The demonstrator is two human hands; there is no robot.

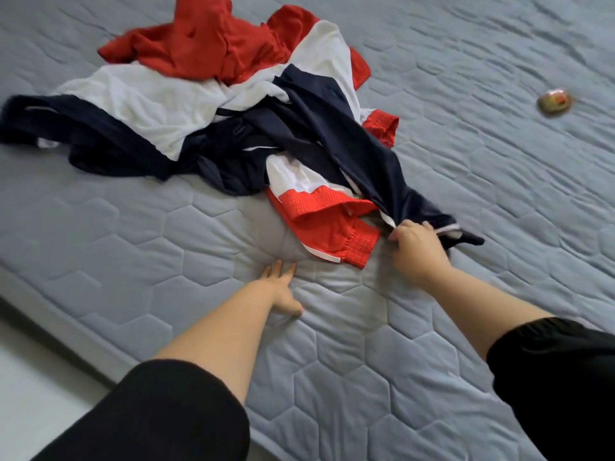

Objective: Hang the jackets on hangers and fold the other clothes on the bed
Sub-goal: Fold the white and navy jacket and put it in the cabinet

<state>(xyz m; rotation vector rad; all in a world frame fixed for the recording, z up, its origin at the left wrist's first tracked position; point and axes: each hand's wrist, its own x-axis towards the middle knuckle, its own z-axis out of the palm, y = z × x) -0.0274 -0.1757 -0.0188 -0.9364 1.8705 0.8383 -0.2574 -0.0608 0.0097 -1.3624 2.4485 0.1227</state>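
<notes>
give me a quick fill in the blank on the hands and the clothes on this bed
1. The right hand grips the end of a ____ garment.
2. The left hand presses on the bed and holds ____.
3. The ribbed waistband beside the right hand is ____.
4. A small round object lies on the bed to the ____ of the clothes pile.

Missing words: navy; nothing; red; right

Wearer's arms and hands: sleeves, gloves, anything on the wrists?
No gloves: the left hand and right hand are bare. No watch or ring shows. The left sleeve and right sleeve are plain black, ending near the elbows; forearms uncovered.
</notes>
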